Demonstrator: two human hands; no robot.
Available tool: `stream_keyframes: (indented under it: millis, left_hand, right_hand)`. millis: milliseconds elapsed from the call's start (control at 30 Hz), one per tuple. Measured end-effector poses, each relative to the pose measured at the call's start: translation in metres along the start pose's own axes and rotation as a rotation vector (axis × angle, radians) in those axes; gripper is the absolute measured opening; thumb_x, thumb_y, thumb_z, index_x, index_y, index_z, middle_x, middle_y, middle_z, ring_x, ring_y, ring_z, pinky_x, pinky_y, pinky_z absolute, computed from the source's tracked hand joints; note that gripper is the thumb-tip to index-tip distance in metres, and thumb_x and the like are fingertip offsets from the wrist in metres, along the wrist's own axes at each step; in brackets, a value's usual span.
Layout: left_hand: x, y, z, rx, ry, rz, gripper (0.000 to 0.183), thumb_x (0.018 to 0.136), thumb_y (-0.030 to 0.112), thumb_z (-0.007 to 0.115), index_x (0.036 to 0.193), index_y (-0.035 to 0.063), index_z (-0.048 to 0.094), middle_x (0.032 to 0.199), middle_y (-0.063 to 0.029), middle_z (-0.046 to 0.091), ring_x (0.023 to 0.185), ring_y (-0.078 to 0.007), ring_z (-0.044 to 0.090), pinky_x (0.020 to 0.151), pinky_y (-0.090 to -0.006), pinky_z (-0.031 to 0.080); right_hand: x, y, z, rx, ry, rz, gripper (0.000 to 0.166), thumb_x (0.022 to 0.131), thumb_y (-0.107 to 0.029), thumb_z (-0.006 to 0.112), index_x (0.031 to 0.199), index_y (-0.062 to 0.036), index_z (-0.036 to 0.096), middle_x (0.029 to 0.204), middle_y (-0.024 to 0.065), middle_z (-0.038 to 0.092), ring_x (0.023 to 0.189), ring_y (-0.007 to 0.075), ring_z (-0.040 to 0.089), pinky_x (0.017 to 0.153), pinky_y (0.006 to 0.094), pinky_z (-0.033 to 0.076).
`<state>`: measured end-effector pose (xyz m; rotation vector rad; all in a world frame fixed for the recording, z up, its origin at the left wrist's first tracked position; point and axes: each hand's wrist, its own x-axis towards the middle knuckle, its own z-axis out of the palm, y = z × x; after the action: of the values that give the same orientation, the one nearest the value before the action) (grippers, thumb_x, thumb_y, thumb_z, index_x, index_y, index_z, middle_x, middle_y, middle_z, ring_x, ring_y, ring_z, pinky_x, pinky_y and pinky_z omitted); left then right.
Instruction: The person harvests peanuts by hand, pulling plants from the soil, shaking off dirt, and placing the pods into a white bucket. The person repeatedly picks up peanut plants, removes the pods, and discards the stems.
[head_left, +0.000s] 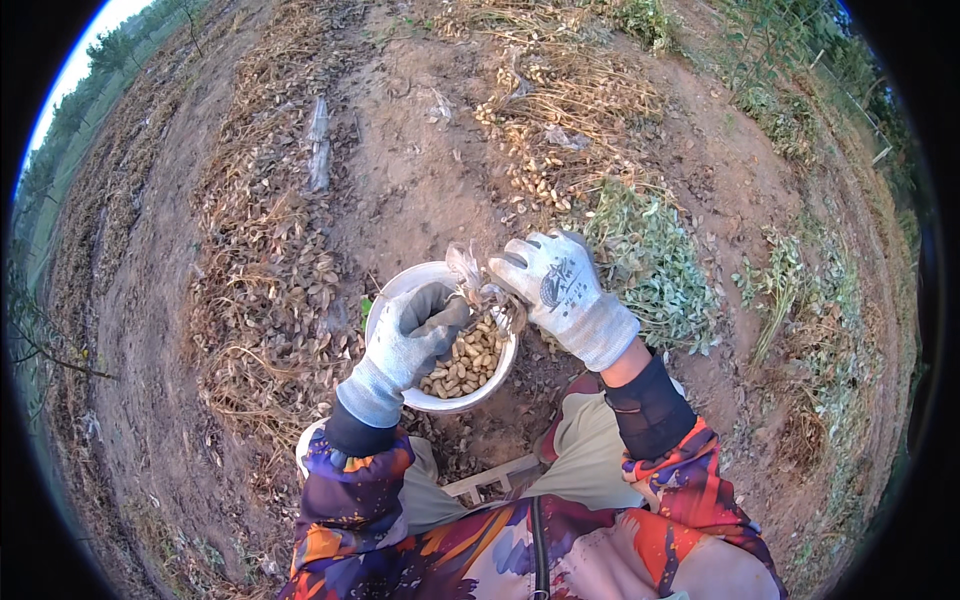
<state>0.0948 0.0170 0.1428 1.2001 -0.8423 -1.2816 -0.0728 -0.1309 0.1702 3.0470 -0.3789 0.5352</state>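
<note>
A white bucket (504, 373) stands on the soil in front of me, partly filled with peanuts in the shell (466, 361). My left hand (409, 337), in a pale knit glove with a grey palm, is over the bucket's left side with its fingers curled. Its fingertips are partly hidden, so what they grip cannot be made out. At the right rim, my right hand (566, 292) in a matching printed glove pinches a dried peanut plant (514, 304). A crumpled scrap of thin plastic film (463, 264) sticks up from that plant between both hands.
Dried peanut vines (592, 97) with exposed pods (536, 180) lie ahead to the right. Green wilted plants (656, 262) are beside my right hand. Dry leaf litter (262, 300) runs along the left. A slatted pale piece (491, 480) shows between my legs.
</note>
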Motion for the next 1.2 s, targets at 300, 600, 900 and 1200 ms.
stream_keyframes:
  millis: [300,600,900,1200]
  left_hand:
    - [-0.005,0.010,0.004,0.561,0.091,0.327,0.017,0.077,0.016,0.057,0.067,0.0048,0.049,0.063,0.0000,0.047,0.056,-0.0113,0.043,0.054,-0.0253,0.039]
    - [-0.012,0.021,0.009,0.993,0.092,0.614,0.015,0.069,0.013,0.068,0.065,0.0075,0.055,0.060,-0.0062,0.052,0.057,-0.0242,0.053,0.054,-0.0355,0.041]
    - [-0.022,0.039,-0.001,0.034,0.216,0.317,0.036,0.089,0.031,0.060,0.087,-0.0047,0.063,0.065,-0.0023,0.057,0.050,-0.0060,0.050,0.045,-0.0184,0.038]
    - [0.005,-0.014,0.016,0.164,0.152,0.091,0.049,0.070,-0.002,0.058,0.119,-0.0059,0.053,0.102,-0.0088,0.064,0.086,-0.0125,0.061,0.072,-0.0245,0.050]
  right_hand:
    - [0.005,-0.003,0.006,-0.138,0.233,-0.114,0.040,0.066,-0.014,0.064,0.106,-0.0193,0.063,0.094,0.0004,0.057,0.088,0.0198,0.056,0.077,0.0370,0.045]
    - [0.007,0.011,0.018,-0.153,0.389,0.172,0.047,0.067,-0.014,0.066,0.113,-0.0177,0.059,0.104,0.0008,0.055,0.100,0.0213,0.052,0.089,0.0432,0.037]
    - [0.010,0.001,0.023,-0.259,0.552,0.014,0.038,0.062,-0.016,0.070,0.099,-0.0198,0.064,0.099,-0.0023,0.056,0.097,0.0185,0.054,0.088,0.0408,0.039]
    - [0.019,-0.016,0.023,-0.192,0.394,0.072,0.069,0.058,-0.027,0.077,0.123,-0.0221,0.055,0.118,0.0017,0.047,0.112,0.0226,0.046,0.095,0.0437,0.035]
